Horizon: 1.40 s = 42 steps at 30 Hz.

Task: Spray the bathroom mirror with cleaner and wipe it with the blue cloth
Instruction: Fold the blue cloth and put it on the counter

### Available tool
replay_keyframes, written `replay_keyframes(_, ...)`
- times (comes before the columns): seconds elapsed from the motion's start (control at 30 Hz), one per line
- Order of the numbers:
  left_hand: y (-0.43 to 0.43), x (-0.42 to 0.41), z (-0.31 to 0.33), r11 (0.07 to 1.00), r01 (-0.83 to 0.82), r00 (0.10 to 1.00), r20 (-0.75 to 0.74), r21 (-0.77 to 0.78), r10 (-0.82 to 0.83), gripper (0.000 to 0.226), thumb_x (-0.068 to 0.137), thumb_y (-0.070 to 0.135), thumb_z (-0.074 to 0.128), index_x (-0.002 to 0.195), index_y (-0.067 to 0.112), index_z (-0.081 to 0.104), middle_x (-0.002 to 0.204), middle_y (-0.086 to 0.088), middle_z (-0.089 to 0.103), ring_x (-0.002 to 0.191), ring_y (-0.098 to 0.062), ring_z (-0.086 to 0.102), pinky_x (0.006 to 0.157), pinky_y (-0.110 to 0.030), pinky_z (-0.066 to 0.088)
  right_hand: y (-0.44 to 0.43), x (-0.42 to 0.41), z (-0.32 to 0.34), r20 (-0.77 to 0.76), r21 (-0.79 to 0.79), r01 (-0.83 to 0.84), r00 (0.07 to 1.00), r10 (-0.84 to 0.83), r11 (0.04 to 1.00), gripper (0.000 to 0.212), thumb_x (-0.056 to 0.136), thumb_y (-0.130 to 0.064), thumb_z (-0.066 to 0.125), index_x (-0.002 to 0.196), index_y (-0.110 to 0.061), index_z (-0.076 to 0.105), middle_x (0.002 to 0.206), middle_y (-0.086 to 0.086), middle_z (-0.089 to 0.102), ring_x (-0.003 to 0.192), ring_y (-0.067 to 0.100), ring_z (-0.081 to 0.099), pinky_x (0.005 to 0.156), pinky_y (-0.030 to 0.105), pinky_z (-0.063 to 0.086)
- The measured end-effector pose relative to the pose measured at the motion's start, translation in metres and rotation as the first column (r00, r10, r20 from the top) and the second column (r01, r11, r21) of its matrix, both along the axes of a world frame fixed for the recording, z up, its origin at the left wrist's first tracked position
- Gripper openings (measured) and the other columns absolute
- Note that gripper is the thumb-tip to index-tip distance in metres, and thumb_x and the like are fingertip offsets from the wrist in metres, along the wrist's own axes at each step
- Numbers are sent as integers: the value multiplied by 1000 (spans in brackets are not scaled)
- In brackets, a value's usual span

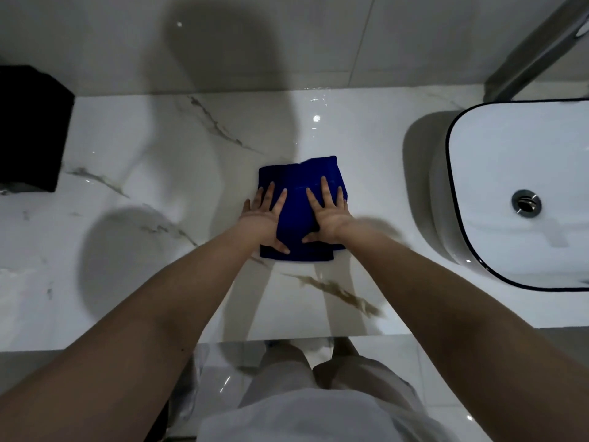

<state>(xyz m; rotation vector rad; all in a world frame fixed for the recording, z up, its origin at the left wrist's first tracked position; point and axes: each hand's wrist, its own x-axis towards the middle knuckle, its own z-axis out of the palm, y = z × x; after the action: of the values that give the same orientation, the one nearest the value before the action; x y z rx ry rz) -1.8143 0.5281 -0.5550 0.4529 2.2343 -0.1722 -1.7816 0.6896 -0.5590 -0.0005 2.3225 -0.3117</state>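
Both forearms reach over the marble worktop (134, 161). Left hand (263, 216) and right hand (328, 215) press flat, fingers straight and spread, on the folded blue cloth (298, 202). To the right sits a white sink (522, 154).

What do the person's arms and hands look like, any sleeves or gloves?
The left arm and right arm are bare, no sleeves in view. The left hand and right hand are ungloved, with no ring, watch or bracelet visible. Pale clothing shows below.
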Motion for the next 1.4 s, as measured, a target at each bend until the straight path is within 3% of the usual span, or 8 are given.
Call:
replay_keyframes(0.6,41,-150,0,1000,-13,999,-35,-2,12,144,58,54,81,137,22,-35,146,-10,-40,140,-32,-24,114,-49,-2,31,-152,-5,-57,19,20,998,-19,1000,120,74,-56,70,147,-31,-22,148,4,-41,139,42,-26,116,49,-2)
replay_keyframes(1.4,40,-180,-10,997,29,996,-90,65,-23,144,56,58,79,139,24,-33,148,-10,-37,140,-31,-24,113,-52,-3,43,-187,-15,-112,21,-18,994,20,1000,120,72,-60,70,147,-33,-21,150,3,-39,139,42,-25,116,50,0)
